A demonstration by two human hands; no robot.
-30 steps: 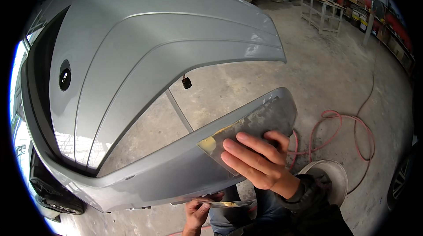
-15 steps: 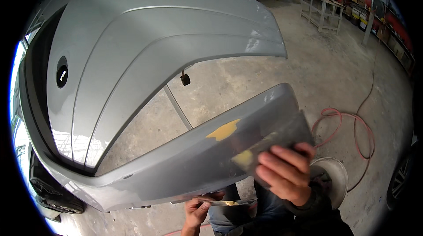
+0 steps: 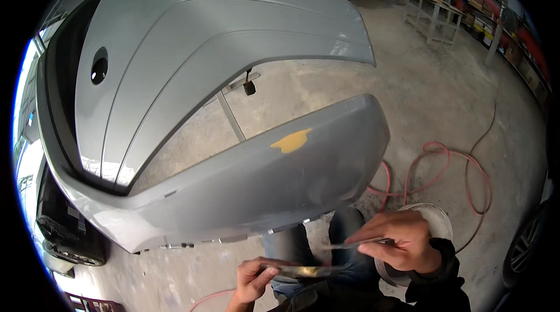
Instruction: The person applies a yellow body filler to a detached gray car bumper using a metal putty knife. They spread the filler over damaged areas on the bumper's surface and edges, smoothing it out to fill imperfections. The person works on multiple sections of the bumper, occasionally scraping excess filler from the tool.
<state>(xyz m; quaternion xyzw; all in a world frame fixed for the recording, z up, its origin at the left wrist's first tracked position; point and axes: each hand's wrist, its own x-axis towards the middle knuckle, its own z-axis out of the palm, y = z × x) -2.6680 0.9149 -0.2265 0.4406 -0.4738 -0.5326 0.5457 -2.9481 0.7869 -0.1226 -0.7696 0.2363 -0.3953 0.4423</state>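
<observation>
Head view, and both hands are busy: the left hand (image 3: 254, 280) is closed on a flat mixing plate (image 3: 290, 272) carrying yellow filler (image 3: 308, 272), while the right hand (image 3: 402, 241) pinches a thin spreader (image 3: 353, 244) just above. Beyond them sits the grey car bumper (image 3: 233, 183), a yellow patch (image 3: 291, 140) near its upper edge. Looks like the filler is being worked between plate and blade; spreading more would call for a steady, shallow angle. The spreader's nearly edge-on, so its load is hard to judge, and the right hand covers part of a bucket (image 3: 429, 205).
</observation>
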